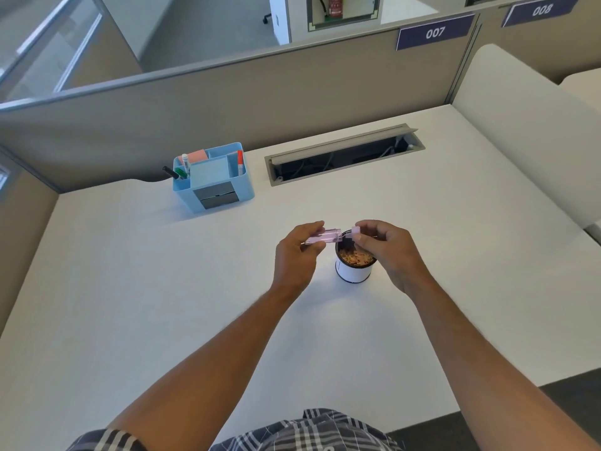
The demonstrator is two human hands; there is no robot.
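You're at a white desk in a cubicle, w/ a grey partition along the back & left and a "007" sign up top. A pale side panel closes the right.

Your left hand grips a pink case betw. thumb & fingers, held level above the desk. Your right hand pinches a small pink piece just beside the case's right end; can't tell if the two are joined. Both sit over a white cup of orange-tan bits, which stands upright mid-desk, w/ your right hand partly above its rim.

Edges: the near edge runs by your plaid shirt, and the front right corner drops to dark floor. Back left, a blue organizer w/ pens & notes stands well apart from your hands. Back centre, an open cable hatch is sunk in the top. Most of the room lies left of the cup and toward you, where the white top runs on to the partition & near edge.
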